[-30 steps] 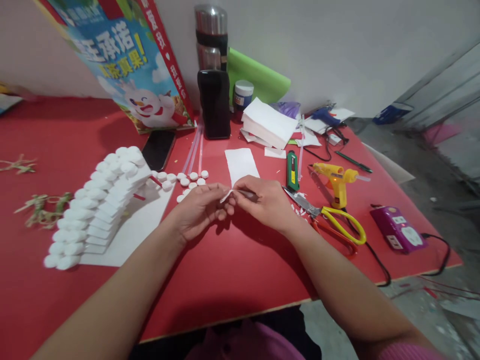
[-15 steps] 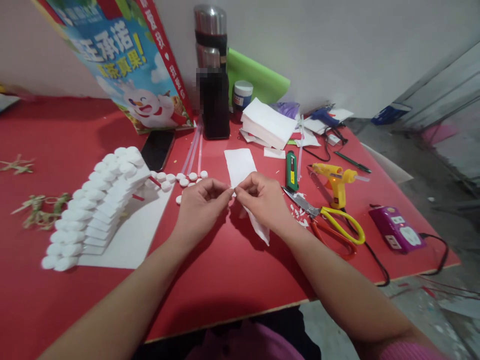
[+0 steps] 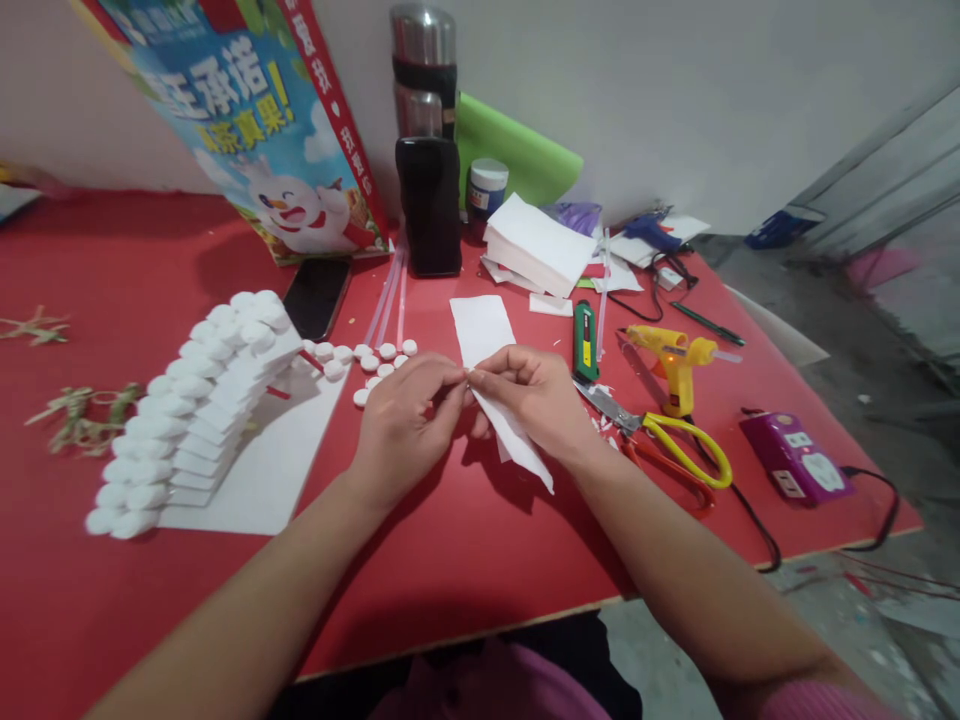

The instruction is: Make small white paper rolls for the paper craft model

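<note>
My left hand (image 3: 409,410) and my right hand (image 3: 534,405) meet over the middle of the table, fingertips almost touching. Both are closed in a pinch on a strip of thin white paper (image 3: 519,438). Its free end hangs down below my right hand, and the pinched spot is mostly hidden by the fingers. Just beyond lies another white stretch of paper (image 3: 481,325); whether it joins the held strip I cannot tell. Several round white pads (image 3: 367,362) sit close past my left hand.
On the left, a curved model of white discs (image 3: 169,408) stands on white card (image 3: 262,490). To the right lie scissors (image 3: 686,450), a green utility knife (image 3: 585,340), a yellow glue gun (image 3: 675,365) and a purple power box (image 3: 795,458). A phone (image 3: 430,205) leans against a flask (image 3: 424,60).
The strip's hanging end has swung slightly right and turned. My left fingers have curled a little, and fingers of my right hand now show beneath the paper.
</note>
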`<act>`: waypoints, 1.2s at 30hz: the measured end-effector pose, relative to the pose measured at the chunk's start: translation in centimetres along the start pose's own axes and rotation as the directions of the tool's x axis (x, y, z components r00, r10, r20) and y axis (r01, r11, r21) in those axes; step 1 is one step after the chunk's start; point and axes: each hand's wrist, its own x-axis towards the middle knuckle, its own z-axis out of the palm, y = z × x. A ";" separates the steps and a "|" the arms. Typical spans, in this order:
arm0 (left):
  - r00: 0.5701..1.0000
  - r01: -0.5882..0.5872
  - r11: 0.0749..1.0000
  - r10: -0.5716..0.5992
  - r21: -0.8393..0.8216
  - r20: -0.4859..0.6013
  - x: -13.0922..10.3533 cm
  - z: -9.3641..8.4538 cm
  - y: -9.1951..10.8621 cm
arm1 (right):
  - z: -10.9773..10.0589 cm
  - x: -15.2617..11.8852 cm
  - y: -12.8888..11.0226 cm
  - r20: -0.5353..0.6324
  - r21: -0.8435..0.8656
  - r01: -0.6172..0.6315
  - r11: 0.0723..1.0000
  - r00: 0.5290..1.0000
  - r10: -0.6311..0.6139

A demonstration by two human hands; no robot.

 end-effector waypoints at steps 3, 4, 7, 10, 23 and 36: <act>1.000 0.009 0.999 -0.009 -0.036 -0.001 0.0 0.0 0.1 | 0.1 -0.1 0.0 -0.015 -0.005 -0.015 1.000 1.000 0.015; 1.000 0.030 0.998 -0.030 -0.055 0.006 0.1 0.0 0.2 | 0.1 -0.1 -0.1 -0.029 -0.009 -0.025 1.000 0.999 0.025; 0.992 0.126 0.982 -0.121 -0.138 0.039 0.2 0.1 0.4 | 0.3 0.0 -0.2 -0.084 -0.026 -0.047 0.999 0.995 0.045; 0.943 0.332 0.886 -0.319 -0.324 0.093 0.4 0.1 0.6 | 0.3 0.2 -0.3 -0.094 -0.034 -0.036 0.999 0.995 0.033; 0.899 0.438 0.848 -0.423 -0.298 0.115 0.8 -0.1 0.6 | -0.5 0.4 -0.1 0.052 -0.008 -0.033 0.999 0.998 0.033; 0.991 0.129 0.992 -0.129 0.008 0.031 0.5 -0.4 0.1 | -0.4 0.3 -0.3 0.032 -0.107 0.043 0.993 0.999 -0.040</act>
